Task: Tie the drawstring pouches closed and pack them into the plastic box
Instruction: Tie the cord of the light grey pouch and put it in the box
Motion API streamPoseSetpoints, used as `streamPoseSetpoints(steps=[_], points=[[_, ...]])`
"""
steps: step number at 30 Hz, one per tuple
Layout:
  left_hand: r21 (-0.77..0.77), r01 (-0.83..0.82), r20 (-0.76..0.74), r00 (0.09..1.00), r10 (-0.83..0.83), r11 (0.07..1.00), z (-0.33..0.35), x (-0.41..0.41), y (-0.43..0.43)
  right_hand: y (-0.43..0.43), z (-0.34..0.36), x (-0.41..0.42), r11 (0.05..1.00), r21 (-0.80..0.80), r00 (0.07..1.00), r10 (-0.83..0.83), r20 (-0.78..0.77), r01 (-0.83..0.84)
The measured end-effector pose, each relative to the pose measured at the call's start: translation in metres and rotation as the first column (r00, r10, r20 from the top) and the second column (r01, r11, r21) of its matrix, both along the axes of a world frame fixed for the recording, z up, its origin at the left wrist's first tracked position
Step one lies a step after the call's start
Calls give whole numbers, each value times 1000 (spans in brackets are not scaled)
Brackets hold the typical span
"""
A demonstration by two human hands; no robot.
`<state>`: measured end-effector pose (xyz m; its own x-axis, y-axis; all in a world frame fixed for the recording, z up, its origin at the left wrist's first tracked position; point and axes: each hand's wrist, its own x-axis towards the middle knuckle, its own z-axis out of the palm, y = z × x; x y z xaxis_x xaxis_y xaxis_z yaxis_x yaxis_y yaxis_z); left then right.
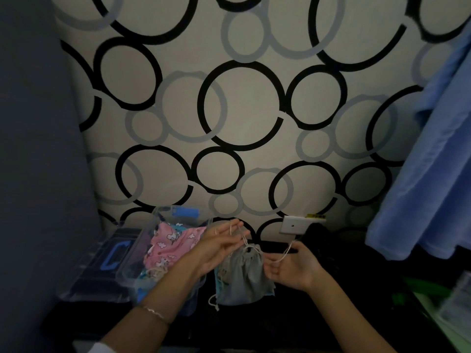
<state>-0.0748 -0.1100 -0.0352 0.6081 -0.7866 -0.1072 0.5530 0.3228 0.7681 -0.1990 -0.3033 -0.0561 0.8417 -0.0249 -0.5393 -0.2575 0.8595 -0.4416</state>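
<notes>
- Head view, lower centre: the grey pouch hangs between both hands, cords drawn out.
- The left hand and right hand are half open, each with cord looped over its fingers.
- Tying is under way; the knot probably needs tightening.
- The plastic box, lower left, holds pouches.

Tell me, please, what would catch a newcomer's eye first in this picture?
The wall of bold black and grey circle-patterned wallpaper fills most of the view. Low in the middle, the left hand and right hand pull pale drawstring cord at the gathered neck of a small grey fabric pouch. Left of them, a clear plastic box holds a pink cartoon-print pouch.
</notes>
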Motion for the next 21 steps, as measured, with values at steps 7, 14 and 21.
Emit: streamPoseSetpoints(steps=[7, 14, 21], points=[[64, -69, 113, 992, 61, 996, 0, -2, 1, 13, -4, -15, 984, 145, 988, -119, 102, 104], [138, -221, 236, 954, 185, 965, 2, -13, -9, 36, -5, -11, 975, 12, 949, -218, 229, 221], [173, -282, 236, 942, 238, 944, 5, -16, -15, 50, 1, 7, 799, -536, 959, -181, 219, 273]])
